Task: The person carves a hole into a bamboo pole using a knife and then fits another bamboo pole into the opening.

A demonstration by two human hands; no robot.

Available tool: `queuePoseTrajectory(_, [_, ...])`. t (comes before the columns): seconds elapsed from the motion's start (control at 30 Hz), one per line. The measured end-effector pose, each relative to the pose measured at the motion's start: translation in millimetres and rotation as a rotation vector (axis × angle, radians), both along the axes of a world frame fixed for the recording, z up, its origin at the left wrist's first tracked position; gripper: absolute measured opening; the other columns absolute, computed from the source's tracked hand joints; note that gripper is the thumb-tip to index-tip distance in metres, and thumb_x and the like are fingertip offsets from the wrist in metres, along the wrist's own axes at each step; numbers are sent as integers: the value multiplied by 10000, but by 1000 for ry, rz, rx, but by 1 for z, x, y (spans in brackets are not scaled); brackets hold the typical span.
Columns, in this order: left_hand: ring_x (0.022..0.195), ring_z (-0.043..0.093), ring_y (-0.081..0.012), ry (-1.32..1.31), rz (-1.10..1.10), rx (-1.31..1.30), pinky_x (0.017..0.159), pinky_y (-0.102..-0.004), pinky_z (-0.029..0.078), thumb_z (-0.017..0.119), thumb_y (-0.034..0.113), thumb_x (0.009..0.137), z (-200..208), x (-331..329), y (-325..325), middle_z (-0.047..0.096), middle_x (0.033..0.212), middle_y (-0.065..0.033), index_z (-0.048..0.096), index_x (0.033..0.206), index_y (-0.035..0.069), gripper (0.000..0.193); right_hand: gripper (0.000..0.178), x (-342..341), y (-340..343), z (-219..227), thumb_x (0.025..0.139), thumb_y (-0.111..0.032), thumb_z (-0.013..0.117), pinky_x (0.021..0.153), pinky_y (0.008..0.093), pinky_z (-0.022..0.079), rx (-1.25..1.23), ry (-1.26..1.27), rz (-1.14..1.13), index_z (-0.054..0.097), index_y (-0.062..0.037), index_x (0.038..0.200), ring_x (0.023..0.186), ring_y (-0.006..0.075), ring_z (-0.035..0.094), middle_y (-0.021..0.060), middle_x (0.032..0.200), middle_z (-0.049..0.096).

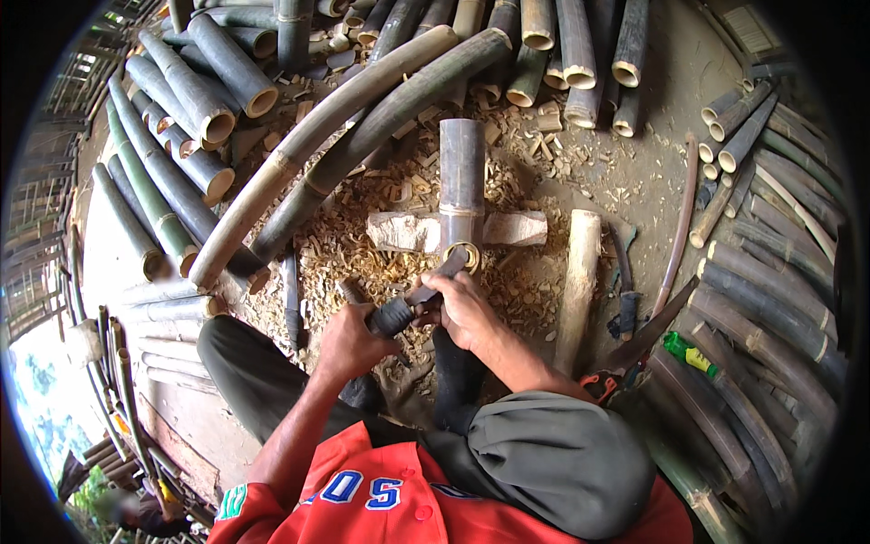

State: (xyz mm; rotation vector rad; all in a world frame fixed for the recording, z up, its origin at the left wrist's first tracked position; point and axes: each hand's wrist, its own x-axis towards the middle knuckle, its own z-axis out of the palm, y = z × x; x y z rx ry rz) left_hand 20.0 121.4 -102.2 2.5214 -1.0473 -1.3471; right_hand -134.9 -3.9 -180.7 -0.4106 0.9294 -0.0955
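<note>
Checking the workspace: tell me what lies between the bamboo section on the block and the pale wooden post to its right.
In the head view, between the bamboo section and the pale post: the wooden block's end, over wood chips.

bamboo tube (pixel 461 177) on wood block (pixel 403 231), log (pixel 577 286) right

packages: one green-and-yellow plastic wrapper (pixel 686 354), small, crumpled, lying on the ground to the right of the pale wooden log (pixel 578 286), near its lower end | labels: none seen | signs: none seen | screens: none seen
</note>
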Motion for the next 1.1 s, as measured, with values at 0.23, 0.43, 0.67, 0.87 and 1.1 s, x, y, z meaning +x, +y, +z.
queuePoseTrajectory(0.23, [760,741,-246,-602,-641,-74,670,-403,552,793,177,730,57,-13,-105,723,752,-80,727,786,93,121,192,-7,-1,-9,1037,-236,589,720,386,620,396,-351,-474,674,-70,1082,762,150,699,69,946,734])
queuePoseTrajectory(0.43, [788,738,-297,-361,-668,-59,715,-458,578,729,277,845,37,-33,-60,716,779,-132,709,887,10,271,311,-23,25,2,1075,-332,498,773,333,520,368,-211,-242,635,-92,1218,982,157,673,33,1133,707])
queuePoseTrajectory(0.67, [1130,645,-330,265,-941,-699,866,-427,570,813,143,688,22,-90,-96,656,1128,-167,636,1183,32,538,305,-105,-1,-4,989,-246,576,967,413,501,-541,201,386,644,-63,1223,1015,232,638,126,1173,663])
queuePoseTrajectory(0.87, [1352,502,-455,255,-847,-248,1144,-487,449,791,127,812,-29,-120,-179,398,1515,-256,328,1595,220,914,283,-84,-104,16,966,-239,596,969,436,504,-1310,449,1020,689,-50,1156,1027,262,641,154,1165,680])
queuePoseTrajectory(1.1, [1238,562,-504,-96,57,-852,1003,-531,528,714,-55,736,-27,-77,-123,369,1516,-384,447,1544,194,886,268,42,-132,18,939,-230,619,971,463,507,-1366,312,1643,741,-35,1078,1040,297,644,187,1156,699])
